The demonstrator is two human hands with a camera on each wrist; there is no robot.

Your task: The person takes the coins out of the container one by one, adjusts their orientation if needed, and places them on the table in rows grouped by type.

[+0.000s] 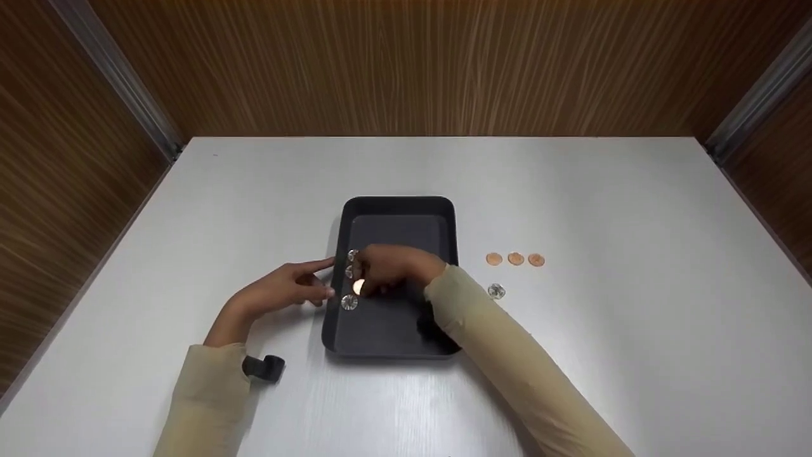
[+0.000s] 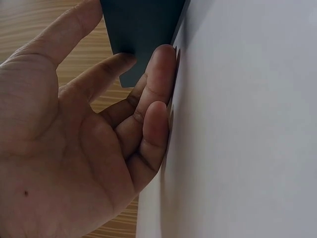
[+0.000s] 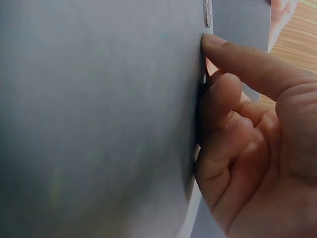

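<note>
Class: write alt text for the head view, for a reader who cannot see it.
A person's right hand sets a coin among silver coins in a black rectangular tray on a white table; the left hand steadies the tray's edge.

Black tray [image 1: 398, 209], copper coins [image 1: 515, 259], white table [image 1: 609, 209]

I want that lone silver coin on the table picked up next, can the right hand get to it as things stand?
Probably yes: the silver coin lies on bare table right of the black tray, beside the right forearm, nothing covering it. The right hand is busy inside the tray.
</note>
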